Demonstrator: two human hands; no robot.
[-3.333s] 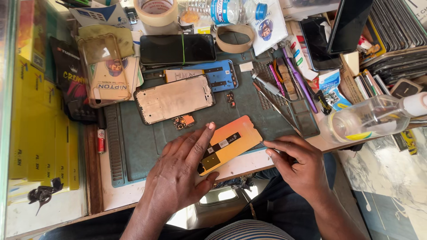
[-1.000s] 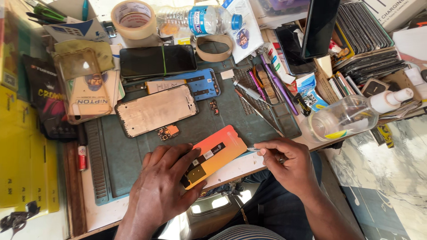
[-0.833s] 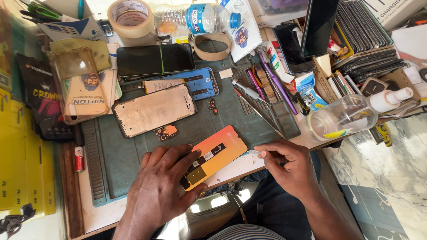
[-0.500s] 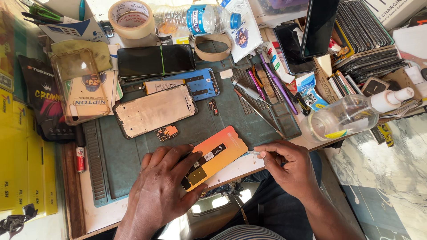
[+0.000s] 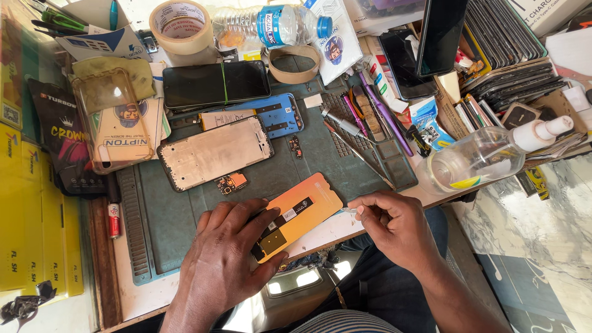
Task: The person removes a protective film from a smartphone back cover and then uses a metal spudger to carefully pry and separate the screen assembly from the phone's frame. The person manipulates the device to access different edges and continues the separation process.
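Left hand presses orange phone panel on green mat; right hand beside.

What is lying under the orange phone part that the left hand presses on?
The orange phone part rests on the green work mat, its near end over the pale bench edge. The left hand covers its lower corner, so nothing beneath there can be seen.

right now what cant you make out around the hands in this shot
- Head view: the near end of the orange rectangular phone panel lies under the left hand.
- Head view: whatever the right hand pinches is too small to tell.
- Head view: the stack of yellow boxes is cut off by the left edge.
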